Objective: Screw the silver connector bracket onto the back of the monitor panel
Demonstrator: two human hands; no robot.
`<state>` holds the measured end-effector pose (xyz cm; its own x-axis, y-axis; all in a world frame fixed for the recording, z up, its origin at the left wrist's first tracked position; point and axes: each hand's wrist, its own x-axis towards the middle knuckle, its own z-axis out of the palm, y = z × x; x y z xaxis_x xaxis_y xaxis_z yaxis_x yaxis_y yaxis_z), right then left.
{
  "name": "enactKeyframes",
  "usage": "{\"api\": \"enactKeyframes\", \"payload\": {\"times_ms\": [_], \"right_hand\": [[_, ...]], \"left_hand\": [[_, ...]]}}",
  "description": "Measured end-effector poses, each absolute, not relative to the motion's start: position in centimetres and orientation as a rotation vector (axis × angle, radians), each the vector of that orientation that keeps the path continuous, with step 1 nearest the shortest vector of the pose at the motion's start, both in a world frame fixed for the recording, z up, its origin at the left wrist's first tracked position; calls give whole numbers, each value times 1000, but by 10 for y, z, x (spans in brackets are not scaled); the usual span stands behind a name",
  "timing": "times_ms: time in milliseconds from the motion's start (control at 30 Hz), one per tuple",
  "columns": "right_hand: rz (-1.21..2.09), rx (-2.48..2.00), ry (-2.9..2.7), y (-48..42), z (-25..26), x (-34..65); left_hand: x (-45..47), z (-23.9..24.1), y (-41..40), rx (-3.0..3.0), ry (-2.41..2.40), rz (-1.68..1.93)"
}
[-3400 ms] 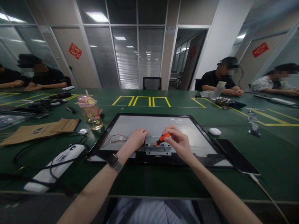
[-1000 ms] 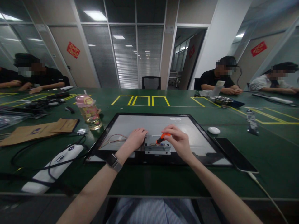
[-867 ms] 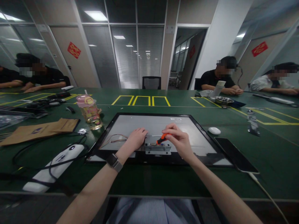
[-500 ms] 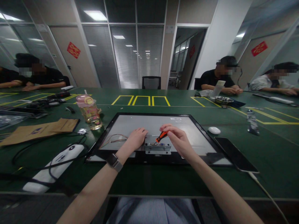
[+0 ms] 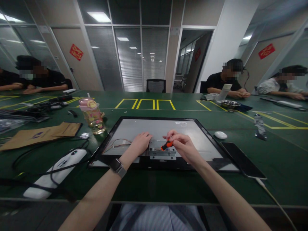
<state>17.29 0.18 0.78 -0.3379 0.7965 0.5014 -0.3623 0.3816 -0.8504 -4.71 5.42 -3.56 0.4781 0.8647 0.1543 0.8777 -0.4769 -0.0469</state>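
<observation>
At the centre of the frame, my right grip (image 5: 185,148) holds one orange-and-black screwdriver (image 5: 166,145) between narrow fingers, low over the metal bracket (image 5: 158,157). A moment ago the handle stood steeper; now it leans flatter, so I judge that I am adjusting my hold, and the work at the bracket seems unfinished. Just left, my left grip (image 5: 140,143) rests as before beside the bracket; whether it pinches something I cannot tell. Under both lies one panel (image 5: 149,126), with thin wires (image 5: 117,143) at its left, too small to count. Outward on the counter (image 5: 154,187) I count one bottle (image 5: 92,114) and one long white device (image 5: 45,181) at left, one phone (image 5: 242,159) and one white case (image 5: 220,135) at right.
</observation>
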Motion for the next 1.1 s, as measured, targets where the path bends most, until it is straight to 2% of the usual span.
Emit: {"api": "enactKeyframes", "payload": {"times_ms": [167, 367, 433, 933, 1100], "right_hand": [[1243, -456, -1487, 2, 8, 173], [592, -618, -1714, -5, 15, 173], [521, -589, -1721, -6, 15, 173], [1246, -457, -1446, 11, 4, 183], [1205, -555, -1514, 11, 4, 186]], "left_hand": [[-48, -37, 55, -2594, -1531, -176], [-48, -39, 58, -2593, -1537, -153], [-48, -38, 58, -2595, -1540, -144], [-47, -31, 52, -2607, -1536, -152], [-46, -30, 52, -2599, -1546, -166]]}}
